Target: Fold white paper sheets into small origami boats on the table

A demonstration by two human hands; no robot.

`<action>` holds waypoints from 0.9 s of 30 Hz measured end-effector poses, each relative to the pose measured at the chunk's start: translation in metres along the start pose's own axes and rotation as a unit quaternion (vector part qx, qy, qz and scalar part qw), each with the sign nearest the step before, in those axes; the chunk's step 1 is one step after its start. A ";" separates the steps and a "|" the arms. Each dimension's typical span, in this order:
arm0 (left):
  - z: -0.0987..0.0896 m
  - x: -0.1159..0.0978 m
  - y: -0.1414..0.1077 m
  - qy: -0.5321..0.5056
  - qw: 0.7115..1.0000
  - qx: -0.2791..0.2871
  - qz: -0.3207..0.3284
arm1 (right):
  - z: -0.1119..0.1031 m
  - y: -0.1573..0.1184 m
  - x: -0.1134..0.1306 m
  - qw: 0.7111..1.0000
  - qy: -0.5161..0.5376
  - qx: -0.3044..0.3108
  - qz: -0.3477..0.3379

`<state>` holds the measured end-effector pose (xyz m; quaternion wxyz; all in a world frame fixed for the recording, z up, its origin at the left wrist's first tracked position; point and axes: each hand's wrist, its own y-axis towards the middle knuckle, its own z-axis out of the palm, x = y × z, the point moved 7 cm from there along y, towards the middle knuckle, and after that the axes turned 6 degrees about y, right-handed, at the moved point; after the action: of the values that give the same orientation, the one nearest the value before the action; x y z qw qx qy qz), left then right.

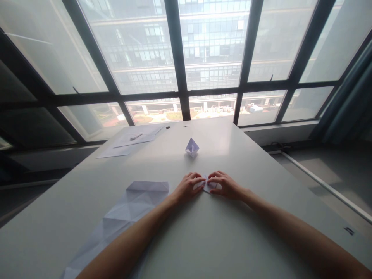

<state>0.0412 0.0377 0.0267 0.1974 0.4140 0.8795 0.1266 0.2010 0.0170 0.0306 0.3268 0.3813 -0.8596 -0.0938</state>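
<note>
A small folded white paper point(207, 187) rests on the table between my two hands. My left hand point(190, 186) has its fingers closed on the paper's left side. From the right, my right hand point(225, 185) pinches the same paper, its fingertips almost meeting the left ones. The fingers hide much of the folds. A little beyond the hands stands a folded paper boat point(192, 147) with a pointed top, touched by neither hand.
A large creased paper sheet point(124, 215) lies at the left, partly beneath my left forearm. Flat white sheets point(139, 140) with a small white object on them lie at the far left of the white table point(247, 240). Windows stand behind.
</note>
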 end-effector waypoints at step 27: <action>0.002 0.013 0.002 -0.106 0.994 -0.033 -0.009 | 0.004 -0.001 -0.011 0.995 0.085 -0.028 0.052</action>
<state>0.0358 0.0496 0.0227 0.3049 0.4103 0.8525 0.1093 0.2046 0.0233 0.0220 0.4134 0.3336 -0.8445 -0.0680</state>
